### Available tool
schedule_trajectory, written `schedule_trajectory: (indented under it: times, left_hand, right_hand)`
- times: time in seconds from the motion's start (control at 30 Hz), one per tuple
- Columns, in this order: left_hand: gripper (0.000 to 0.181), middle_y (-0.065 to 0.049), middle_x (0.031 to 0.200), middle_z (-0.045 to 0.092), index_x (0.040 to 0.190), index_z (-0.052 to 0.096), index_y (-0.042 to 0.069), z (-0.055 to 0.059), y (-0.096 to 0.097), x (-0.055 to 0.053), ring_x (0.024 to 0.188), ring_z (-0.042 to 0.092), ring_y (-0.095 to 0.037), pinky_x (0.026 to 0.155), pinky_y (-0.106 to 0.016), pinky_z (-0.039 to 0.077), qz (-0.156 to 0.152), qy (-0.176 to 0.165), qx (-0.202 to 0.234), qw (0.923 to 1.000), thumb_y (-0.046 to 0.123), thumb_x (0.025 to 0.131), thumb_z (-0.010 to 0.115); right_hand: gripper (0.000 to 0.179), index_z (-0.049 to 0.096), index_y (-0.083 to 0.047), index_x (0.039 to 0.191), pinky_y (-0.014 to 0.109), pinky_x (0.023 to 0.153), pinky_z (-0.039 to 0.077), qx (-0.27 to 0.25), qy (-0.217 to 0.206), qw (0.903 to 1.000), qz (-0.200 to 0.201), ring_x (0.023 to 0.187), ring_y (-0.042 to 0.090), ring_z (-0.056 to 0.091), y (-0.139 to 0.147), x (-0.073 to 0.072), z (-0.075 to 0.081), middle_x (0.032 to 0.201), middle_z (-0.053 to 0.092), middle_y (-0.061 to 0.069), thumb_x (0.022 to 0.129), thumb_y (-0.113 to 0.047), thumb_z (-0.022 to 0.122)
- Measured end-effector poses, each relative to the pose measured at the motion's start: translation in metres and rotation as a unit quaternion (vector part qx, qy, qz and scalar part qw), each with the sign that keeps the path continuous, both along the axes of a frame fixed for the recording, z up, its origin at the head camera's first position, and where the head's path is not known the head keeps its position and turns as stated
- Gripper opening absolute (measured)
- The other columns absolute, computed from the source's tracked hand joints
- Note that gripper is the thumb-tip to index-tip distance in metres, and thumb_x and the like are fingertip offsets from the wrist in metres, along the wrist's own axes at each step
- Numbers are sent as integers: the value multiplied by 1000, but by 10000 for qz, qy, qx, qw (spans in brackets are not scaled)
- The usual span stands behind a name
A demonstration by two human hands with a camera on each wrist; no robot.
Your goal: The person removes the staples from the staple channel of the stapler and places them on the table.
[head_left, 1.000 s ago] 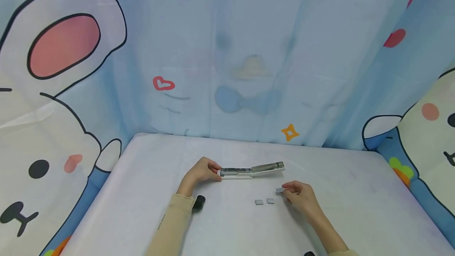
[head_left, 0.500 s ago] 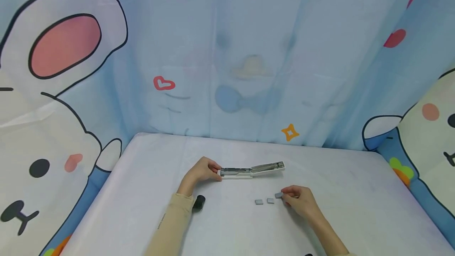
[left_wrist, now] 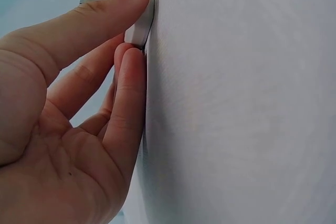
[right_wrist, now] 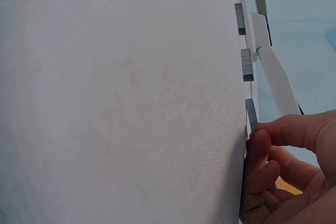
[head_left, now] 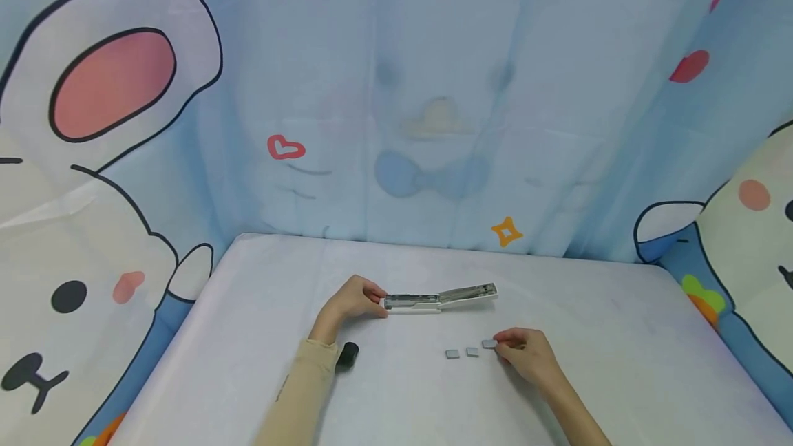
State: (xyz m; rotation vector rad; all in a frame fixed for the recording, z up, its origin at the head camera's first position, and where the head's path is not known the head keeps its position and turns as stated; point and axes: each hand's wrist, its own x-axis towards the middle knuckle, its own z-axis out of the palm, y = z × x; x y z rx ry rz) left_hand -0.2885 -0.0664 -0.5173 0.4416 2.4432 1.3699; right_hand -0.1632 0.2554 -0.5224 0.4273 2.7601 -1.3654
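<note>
A white stapler [head_left: 411, 306] lies on the white table with its top swung up and back to the right. My left hand [head_left: 352, 301] grips the stapler's left end, thumb on one side and fingertips low on the other in the left wrist view. Nearer to me, my right hand [head_left: 528, 355] pinches the right end of a short grey strip of staples [right_wrist: 251, 115] between thumb and fingers. Two more staple strips, one on the left [head_left: 452, 354] and one in the middle [head_left: 473, 352], lie loose beside it in a rough row.
A small black object [head_left: 348, 355] shows beside my left forearm. The white tabletop [head_left: 588, 308] ends at a blue curtain [head_left: 434, 212] printed with cartoon animals, which stands behind and at both sides.
My right hand has come down and slightly towards me with the staple strip, now at the right end of the row. The left hand and stapler have stayed in place.
</note>
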Motion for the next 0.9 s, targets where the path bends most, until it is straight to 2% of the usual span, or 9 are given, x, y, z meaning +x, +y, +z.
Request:
schedule_trajectory:
  times: [0.47, 0.67, 0.9]
  left_hand:
    - [30, -4, 87, 65, 103, 75, 0, 1, 1, 2, 76, 57, -13, 71, -28, 49, 81, -149, -65, 9998, 3, 74, 85]
    - [31, -3, 86, 65, 102, 75, 2, 0, 0, 1, 77, 57, -13, 71, -28, 49, 73, -73, -104, 9999, 5, 74, 86]
    - [30, -3, 86, 66, 101, 75, 0, 0, 1, 2, 76, 58, -14, 71, -29, 50, -36, -3, -61, 10000, 3, 73, 85]
  right_hand:
    - [14, 71, 5, 97, 27, 58, 46, -12, -27, 10000, -8, 64, 15, 59, 1, 0, -2, 75, 66, 3, 84, -1, 69]
    - [15, 73, 4, 96, 27, 58, 45, 46, 68, 9999, -83, 65, 15, 58, -1, 0, -2, 75, 65, 2, 87, -7, 67]
    - [11, 72, 4, 92, 25, 55, 45, 113, 74, 9996, -243, 62, 15, 58, -1, 2, -2, 73, 65, 3, 87, -4, 67]
